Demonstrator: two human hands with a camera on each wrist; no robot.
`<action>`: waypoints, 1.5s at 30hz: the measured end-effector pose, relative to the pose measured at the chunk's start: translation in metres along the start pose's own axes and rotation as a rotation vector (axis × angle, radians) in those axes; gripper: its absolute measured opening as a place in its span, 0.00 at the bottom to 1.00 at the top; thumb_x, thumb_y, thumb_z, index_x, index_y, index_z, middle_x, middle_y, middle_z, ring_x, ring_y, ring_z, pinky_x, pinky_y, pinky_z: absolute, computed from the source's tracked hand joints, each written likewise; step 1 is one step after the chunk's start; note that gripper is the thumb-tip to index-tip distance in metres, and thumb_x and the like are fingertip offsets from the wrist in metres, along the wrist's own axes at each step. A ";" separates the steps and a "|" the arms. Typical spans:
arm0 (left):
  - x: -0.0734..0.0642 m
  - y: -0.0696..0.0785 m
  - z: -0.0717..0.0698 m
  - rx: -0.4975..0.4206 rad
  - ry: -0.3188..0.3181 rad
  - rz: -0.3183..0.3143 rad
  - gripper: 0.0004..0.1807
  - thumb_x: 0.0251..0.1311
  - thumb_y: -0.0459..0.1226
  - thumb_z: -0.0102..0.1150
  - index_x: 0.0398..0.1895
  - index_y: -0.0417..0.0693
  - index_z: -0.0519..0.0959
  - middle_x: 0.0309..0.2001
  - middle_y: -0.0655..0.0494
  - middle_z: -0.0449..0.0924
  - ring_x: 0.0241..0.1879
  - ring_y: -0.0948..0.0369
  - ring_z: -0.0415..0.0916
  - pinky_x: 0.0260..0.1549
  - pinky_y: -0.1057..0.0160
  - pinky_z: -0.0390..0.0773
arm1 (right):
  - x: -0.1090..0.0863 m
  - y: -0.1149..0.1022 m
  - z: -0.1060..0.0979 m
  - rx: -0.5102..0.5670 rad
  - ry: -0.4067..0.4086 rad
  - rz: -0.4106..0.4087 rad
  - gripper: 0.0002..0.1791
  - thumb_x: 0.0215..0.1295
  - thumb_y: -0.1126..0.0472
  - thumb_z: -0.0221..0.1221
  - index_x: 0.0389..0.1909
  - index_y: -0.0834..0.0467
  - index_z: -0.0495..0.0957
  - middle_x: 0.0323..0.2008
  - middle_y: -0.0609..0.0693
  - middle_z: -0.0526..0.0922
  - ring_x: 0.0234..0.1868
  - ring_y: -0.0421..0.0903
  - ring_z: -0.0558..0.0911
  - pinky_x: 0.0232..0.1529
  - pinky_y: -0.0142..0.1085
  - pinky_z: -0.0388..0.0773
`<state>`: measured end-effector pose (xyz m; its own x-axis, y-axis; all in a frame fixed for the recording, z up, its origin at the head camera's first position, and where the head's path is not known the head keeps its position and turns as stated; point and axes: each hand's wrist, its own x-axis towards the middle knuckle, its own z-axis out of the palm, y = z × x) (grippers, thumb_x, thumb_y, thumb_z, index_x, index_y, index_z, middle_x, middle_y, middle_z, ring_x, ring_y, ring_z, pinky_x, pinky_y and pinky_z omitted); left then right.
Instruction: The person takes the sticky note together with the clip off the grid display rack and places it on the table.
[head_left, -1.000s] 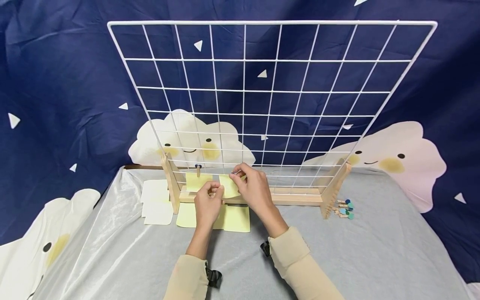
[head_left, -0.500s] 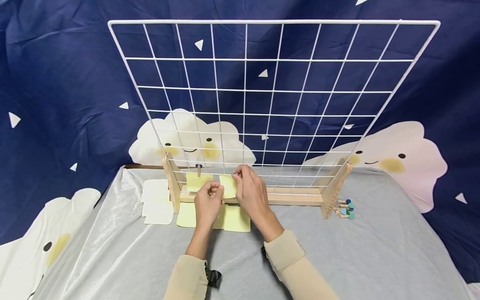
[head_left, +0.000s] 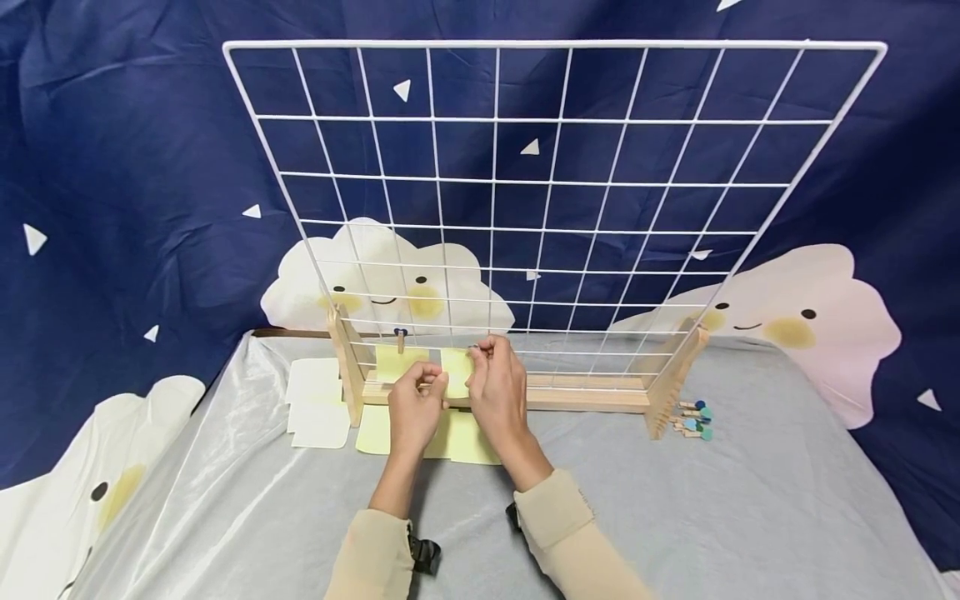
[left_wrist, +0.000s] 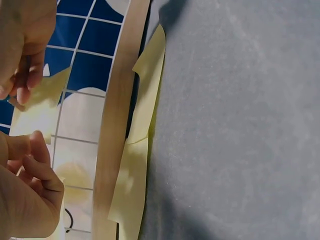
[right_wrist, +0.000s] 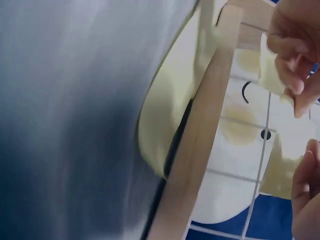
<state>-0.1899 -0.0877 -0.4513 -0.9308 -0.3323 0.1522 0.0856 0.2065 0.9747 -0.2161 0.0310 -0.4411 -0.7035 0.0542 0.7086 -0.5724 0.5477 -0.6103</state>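
Note:
In the head view my left hand (head_left: 415, 408) pinches the lower left edge of a yellow paper note (head_left: 455, 368), which stands against the lower part of the white wire grid (head_left: 493, 179). My right hand (head_left: 498, 392) is at the note's upper right, its fingertips pinching a small wooden clothespin (left_wrist: 16, 104) at the top edge. Most of that clothespin is hidden by the fingers. Just left, another yellow note (head_left: 390, 364) hangs from the grid under a clothespin with a dark blue top (head_left: 401, 338).
The grid stands in a wooden base (head_left: 585, 399) with slanted side supports. More yellow notes (head_left: 472, 442) lie before it on the grey cloth (head_left: 600, 508). White paper pieces (head_left: 318, 427) lie to the left. Several clothespins with blue and green tops (head_left: 693, 423) lie at right.
My right hand has shifted slightly left and down at the note's top right, and its forearm has swung left. My left hand keeps its pinch on the note.

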 end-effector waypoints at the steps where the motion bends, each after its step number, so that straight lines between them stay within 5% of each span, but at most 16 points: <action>1: 0.000 0.000 0.000 0.001 0.000 0.002 0.02 0.65 0.28 0.64 0.38 0.36 0.83 0.32 0.47 0.82 0.21 0.51 0.82 0.16 0.71 0.71 | 0.000 -0.001 0.001 0.022 0.017 0.019 0.04 0.72 0.70 0.58 0.42 0.66 0.73 0.29 0.55 0.82 0.22 0.45 0.82 0.30 0.41 0.79; 11: 0.002 0.002 -0.004 0.040 0.016 0.051 0.02 0.63 0.26 0.65 0.37 0.36 0.83 0.30 0.48 0.82 0.19 0.54 0.79 0.14 0.71 0.69 | -0.001 -0.015 0.008 0.206 0.118 0.357 0.03 0.73 0.68 0.58 0.41 0.64 0.74 0.21 0.52 0.84 0.20 0.45 0.85 0.27 0.34 0.80; 15: 0.002 0.003 -0.005 0.072 0.017 0.061 0.02 0.63 0.26 0.65 0.36 0.38 0.83 0.30 0.49 0.82 0.20 0.51 0.81 0.14 0.70 0.71 | 0.001 -0.016 0.006 0.278 0.121 0.410 0.04 0.72 0.69 0.59 0.41 0.66 0.74 0.27 0.56 0.85 0.22 0.49 0.86 0.25 0.31 0.82; 21: 0.003 0.002 -0.006 0.089 0.010 0.050 0.02 0.64 0.27 0.64 0.37 0.39 0.84 0.30 0.50 0.82 0.20 0.54 0.81 0.15 0.69 0.72 | 0.001 -0.005 -0.003 0.196 0.069 0.248 0.04 0.69 0.70 0.62 0.41 0.68 0.78 0.33 0.58 0.87 0.31 0.49 0.89 0.34 0.35 0.85; 32: 0.004 0.000 -0.006 0.060 0.001 0.066 0.02 0.63 0.27 0.65 0.36 0.38 0.84 0.30 0.49 0.83 0.20 0.55 0.80 0.15 0.69 0.73 | 0.005 0.004 -0.010 0.034 0.037 -0.026 0.08 0.65 0.65 0.68 0.41 0.65 0.84 0.31 0.54 0.87 0.30 0.47 0.88 0.34 0.34 0.85; 38: 0.004 -0.001 -0.006 0.057 0.005 0.068 0.02 0.63 0.26 0.65 0.36 0.38 0.85 0.30 0.49 0.83 0.19 0.54 0.80 0.15 0.69 0.74 | 0.005 0.005 -0.011 -0.003 0.016 -0.070 0.07 0.66 0.65 0.67 0.42 0.65 0.86 0.32 0.54 0.87 0.30 0.47 0.87 0.35 0.37 0.85; 45: 0.004 -0.002 -0.006 0.049 -0.008 0.045 0.02 0.64 0.28 0.65 0.37 0.39 0.84 0.31 0.49 0.82 0.20 0.55 0.80 0.17 0.69 0.75 | 0.006 0.011 -0.012 0.093 0.003 -0.015 0.05 0.65 0.67 0.67 0.40 0.65 0.86 0.34 0.55 0.88 0.31 0.47 0.87 0.33 0.36 0.85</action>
<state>-0.1914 -0.0950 -0.4516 -0.9292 -0.3145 0.1941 0.1100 0.2661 0.9577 -0.2212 0.0470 -0.4391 -0.6936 0.0489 0.7187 -0.6195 0.4686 -0.6297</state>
